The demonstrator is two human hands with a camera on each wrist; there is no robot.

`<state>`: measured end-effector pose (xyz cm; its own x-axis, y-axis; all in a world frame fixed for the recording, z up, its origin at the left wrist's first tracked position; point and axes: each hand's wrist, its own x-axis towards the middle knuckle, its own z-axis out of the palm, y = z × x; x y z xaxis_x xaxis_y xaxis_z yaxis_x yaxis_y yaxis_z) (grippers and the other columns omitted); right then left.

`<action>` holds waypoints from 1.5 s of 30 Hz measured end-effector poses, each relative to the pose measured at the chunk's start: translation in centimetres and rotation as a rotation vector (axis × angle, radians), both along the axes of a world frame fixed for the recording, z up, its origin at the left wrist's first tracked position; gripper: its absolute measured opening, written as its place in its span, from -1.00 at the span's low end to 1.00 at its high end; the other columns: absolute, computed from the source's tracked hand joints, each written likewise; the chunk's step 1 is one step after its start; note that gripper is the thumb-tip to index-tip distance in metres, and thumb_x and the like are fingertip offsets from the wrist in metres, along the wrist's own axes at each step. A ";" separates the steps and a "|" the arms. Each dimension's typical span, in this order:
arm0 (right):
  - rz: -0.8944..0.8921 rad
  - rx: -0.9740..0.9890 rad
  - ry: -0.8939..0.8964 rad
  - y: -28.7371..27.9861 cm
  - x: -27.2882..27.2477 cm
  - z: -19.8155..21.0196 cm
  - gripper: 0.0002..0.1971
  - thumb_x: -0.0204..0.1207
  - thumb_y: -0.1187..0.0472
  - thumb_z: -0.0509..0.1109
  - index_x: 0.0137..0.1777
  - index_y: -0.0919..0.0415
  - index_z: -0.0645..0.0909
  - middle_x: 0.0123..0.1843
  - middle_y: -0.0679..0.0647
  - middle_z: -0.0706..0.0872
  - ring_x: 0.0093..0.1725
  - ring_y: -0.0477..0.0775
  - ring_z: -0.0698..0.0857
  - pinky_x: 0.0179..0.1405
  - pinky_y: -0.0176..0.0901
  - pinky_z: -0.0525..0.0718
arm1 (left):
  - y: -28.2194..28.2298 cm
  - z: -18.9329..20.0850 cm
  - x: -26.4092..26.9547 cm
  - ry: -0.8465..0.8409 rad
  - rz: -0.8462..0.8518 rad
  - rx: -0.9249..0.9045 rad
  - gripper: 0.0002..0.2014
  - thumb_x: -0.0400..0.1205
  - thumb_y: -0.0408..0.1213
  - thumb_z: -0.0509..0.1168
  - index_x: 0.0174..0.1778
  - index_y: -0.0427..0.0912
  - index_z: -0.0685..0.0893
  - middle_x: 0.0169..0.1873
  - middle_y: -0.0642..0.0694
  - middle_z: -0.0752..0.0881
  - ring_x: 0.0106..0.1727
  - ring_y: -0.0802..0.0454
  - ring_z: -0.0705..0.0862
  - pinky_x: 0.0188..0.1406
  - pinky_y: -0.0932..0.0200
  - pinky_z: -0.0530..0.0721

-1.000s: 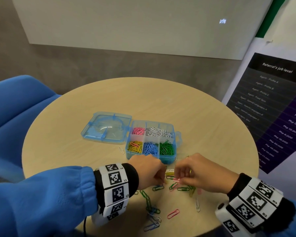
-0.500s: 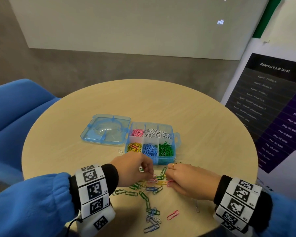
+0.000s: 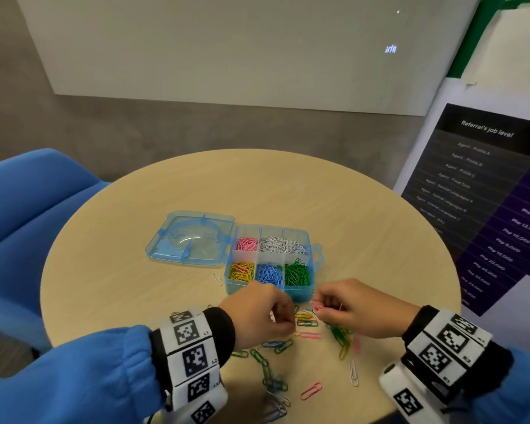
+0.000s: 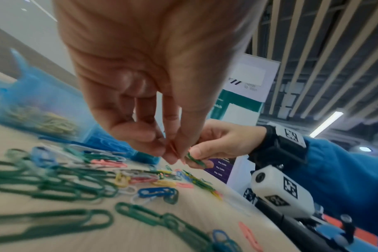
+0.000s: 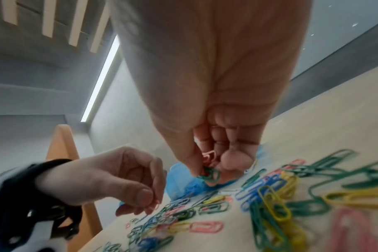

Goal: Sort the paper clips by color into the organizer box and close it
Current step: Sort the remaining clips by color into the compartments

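Round wooden table (image 3: 288,191); blue chair (image 3: 28,209) left; grey wall (image 3: 135,127); whiteboard (image 3: 227,47); poster (image 3: 487,194) right.

Organizer box (image 3: 268,293): translucent blue, lid (image 3: 193,238) the same blue with a clear centre. Inside it, 5 sorted colours: pink clips (image 3: 246,243), white clips (image 3: 283,245), yellow clips (image 3: 242,270), blue clips (image 3: 268,273), green clips (image 3: 297,272). Loose clips (image 3: 306,324) nearer than the box: green, yellow, pink, blue, white, mixed. Round table (image 3: 135,270): pale wood. Sleeves (image 3: 74,377): blue. Wrist bands (image 3: 193,359): white with black square-code markers.

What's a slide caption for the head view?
Both hands pinch paper clips from the loose pile beside the open organizer box.
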<state>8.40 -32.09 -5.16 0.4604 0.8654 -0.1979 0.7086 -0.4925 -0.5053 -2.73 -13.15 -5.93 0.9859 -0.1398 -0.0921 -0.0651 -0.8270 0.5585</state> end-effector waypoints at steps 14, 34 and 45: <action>0.076 0.067 0.158 -2.9 -2.5 1.0 -0.97 0.43 0.18 0.59 -0.15 0.07 0.81 -0.30 -0.09 0.78 -0.29 -0.20 0.71 -0.25 -0.50 0.53 | -3.9 0.2 2.7 -0.034 -0.074 0.407 -0.78 0.58 0.07 0.38 0.02 0.05 0.71 -0.02 0.07 0.76 0.06 0.00 0.69 -0.12 0.15 0.52; 0.245 -0.121 -0.277 -2.2 -5.7 -2.7 -0.70 0.66 -0.11 0.19 0.05 0.14 0.51 0.20 0.08 0.53 0.16 0.18 0.57 0.11 0.11 0.56 | -3.2 -0.4 2.5 0.022 -0.201 0.473 -0.80 0.66 0.02 0.27 0.09 0.02 0.66 0.12 0.02 0.66 0.19 -0.02 0.61 -0.02 0.06 0.51; 0.133 0.033 -0.071 -4.6 -3.9 -1.0 -0.79 0.57 0.13 0.39 -0.24 -0.01 0.42 -0.33 -0.11 0.55 -0.35 -0.16 0.44 -0.32 -0.31 0.35 | -4.1 -0.1 3.1 -0.019 -0.166 0.367 -0.80 0.58 0.03 0.38 0.05 0.06 0.67 0.02 0.05 0.72 0.10 -0.02 0.66 -0.11 0.10 0.54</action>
<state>4.50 -36.66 -6.20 0.3535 0.9250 -0.1395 0.8010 -0.3764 -0.4656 0.38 -17.22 -5.99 0.9548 -0.2581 -0.1476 -0.2217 -0.9487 0.2253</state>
